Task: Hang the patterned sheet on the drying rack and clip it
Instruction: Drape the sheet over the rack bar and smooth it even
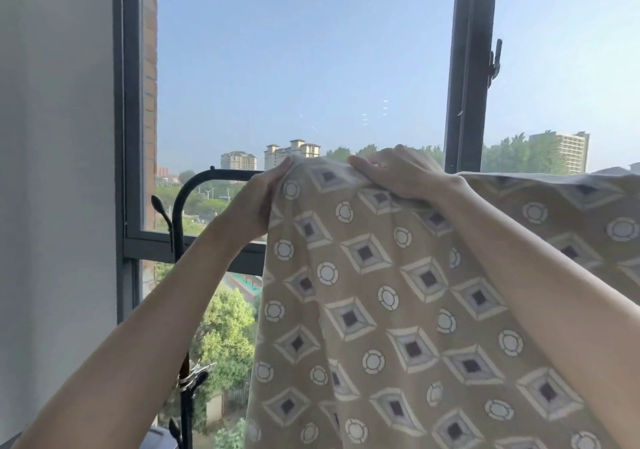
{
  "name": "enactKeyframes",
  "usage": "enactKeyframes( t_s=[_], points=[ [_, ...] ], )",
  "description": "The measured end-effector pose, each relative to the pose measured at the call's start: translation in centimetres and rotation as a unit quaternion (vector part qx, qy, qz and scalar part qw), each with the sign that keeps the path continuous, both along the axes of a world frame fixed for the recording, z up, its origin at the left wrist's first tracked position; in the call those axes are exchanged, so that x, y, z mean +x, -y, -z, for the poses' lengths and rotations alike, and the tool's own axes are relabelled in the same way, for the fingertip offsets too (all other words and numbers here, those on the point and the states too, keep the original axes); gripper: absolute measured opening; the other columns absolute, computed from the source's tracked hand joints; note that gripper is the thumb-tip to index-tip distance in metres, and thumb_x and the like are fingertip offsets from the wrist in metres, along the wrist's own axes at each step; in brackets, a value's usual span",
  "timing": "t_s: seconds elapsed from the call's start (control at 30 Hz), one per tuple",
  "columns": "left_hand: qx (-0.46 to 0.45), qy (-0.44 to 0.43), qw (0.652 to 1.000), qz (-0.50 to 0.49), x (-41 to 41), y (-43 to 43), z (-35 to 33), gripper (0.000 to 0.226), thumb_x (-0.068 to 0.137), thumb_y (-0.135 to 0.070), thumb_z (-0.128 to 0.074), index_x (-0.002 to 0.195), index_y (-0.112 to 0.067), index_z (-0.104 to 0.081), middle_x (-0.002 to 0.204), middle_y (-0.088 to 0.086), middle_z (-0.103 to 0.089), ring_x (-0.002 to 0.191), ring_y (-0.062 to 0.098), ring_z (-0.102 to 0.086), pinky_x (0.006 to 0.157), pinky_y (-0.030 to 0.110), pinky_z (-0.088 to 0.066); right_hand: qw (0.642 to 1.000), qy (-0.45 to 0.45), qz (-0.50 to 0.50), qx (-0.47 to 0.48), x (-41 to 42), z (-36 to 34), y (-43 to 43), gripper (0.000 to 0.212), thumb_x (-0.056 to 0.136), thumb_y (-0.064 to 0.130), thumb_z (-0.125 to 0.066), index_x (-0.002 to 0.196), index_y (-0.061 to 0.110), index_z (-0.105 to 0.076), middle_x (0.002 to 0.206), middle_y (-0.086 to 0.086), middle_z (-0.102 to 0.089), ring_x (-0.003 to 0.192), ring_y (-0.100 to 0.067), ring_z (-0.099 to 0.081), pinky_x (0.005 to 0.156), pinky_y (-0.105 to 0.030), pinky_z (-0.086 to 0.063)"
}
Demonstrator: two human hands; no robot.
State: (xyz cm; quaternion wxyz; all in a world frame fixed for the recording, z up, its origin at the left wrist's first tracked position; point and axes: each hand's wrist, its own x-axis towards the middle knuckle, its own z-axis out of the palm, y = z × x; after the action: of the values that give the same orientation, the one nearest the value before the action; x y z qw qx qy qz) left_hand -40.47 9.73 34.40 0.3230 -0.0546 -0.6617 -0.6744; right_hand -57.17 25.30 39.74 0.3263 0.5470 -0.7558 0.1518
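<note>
the patterned sheet (381, 292) is gripped by its top edge in the left hand (254, 202) and right hand (398, 174), fingers (388, 162) curled round it, level with the top bar of the drying rack (221, 173).

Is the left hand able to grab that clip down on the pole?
Probably yes, once it lets go: the left hand grips the sheet now. The clip sits lower on the pole, left of the sheet, with nothing covering it.

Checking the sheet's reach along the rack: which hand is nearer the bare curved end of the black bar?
Left. The left hand grips the sheet just right of that curved end; the right hand is farther right.
</note>
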Motion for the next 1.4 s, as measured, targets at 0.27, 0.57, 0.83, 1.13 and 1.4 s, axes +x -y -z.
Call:
enactKeyframes(
  t_s=[0.27, 0.57, 0.83, 1.13, 1.4],
  points=[
    [-0.133, -0.058, 0.964, -0.223, 0.4, -0.7, -8.0, 0.035, 0.104, -0.025, -0.03, 0.076, -0.016, -0.05, 0.039, -0.014, -0.052, 0.034, -0.001, -0.047, 0.036, 0.012, -0.034, 0.998, -0.029, -0.009, -0.062, 1.2, -2.0, -0.8, 0.045, 0.099, 0.04, -0.033, 0.058, 0.023, -0.036, 0.063, 0.005, -0.045, 0.067, -0.023, -0.043, 0.056, -0.03, -0.031],
    [-0.209, -0.061, 0.885, -0.411, -2.4, 3.2, -12.9, 0.033, 0.1, -0.035, -0.037, 0.105, -0.013, -0.061, 0.095, 0.006, -0.067, 0.085, 0.023, -0.061, 0.069, 0.027, -0.052, 0.95, -0.056, 0.147, -0.268, 0.9, -8.9, 2.7, 0.023, 0.092, 0.011, -0.041, 0.088, 0.009, -0.063, 0.079, -0.008, -0.061, 0.071, -0.027, -0.053, 0.062, -0.03, -0.031],
    [-0.391, 0.243, 0.693, -0.555, -2.7, 7.1, -6.2, 0.026, 0.096, -0.028, -0.045, 0.077, -0.014, -0.056, 0.069, 0.002, -0.054, 0.061, 0.017, -0.049, 0.053, 0.025, -0.035, 0.985, 0.077, 0.153, 0.023, -1.6, -2.7, 7.6, 0.013, 0.095, 0.019, -0.051, 0.099, 0.015, -0.063, 0.092, -0.001, -0.062, 0.08, -0.018, -0.057, 0.073, -0.03, -0.046],
    [-0.37, 0.042, 0.783, -0.498, -3.3, 7.7, -4.6, 0.03, 0.1, -0.023, -0.038, 0.098, -0.009, -0.065, 0.08, 0.002, -0.072, 0.07, 0.014, -0.067, 0.061, 0.024, -0.05, 0.987, 0.036, -0.011, -0.157, 0.8, -2.6, 5.5, 0.03, 0.095, 0.044, -0.046, 0.098, 0.024, -0.067, 0.081, -0.001, -0.071, 0.07, -0.021, -0.065, 0.06, -0.029, -0.051],
    [-0.371, -0.15, 0.763, -0.508, -2.3, 7.9, -2.1, 0.021, 0.098, -0.015, -0.044, 0.096, -0.007, -0.062, 0.088, -0.002, -0.068, 0.085, 0.013, -0.064, 0.075, 0.019, -0.047, 0.992, -0.112, -0.017, -0.061, 5.2, 2.1, 6.0, 0.044, 0.097, 0.055, -0.029, 0.109, 0.024, -0.057, 0.068, 0.001, -0.057, 0.07, -0.022, -0.06, 0.066, -0.03, -0.041]
  ],
)
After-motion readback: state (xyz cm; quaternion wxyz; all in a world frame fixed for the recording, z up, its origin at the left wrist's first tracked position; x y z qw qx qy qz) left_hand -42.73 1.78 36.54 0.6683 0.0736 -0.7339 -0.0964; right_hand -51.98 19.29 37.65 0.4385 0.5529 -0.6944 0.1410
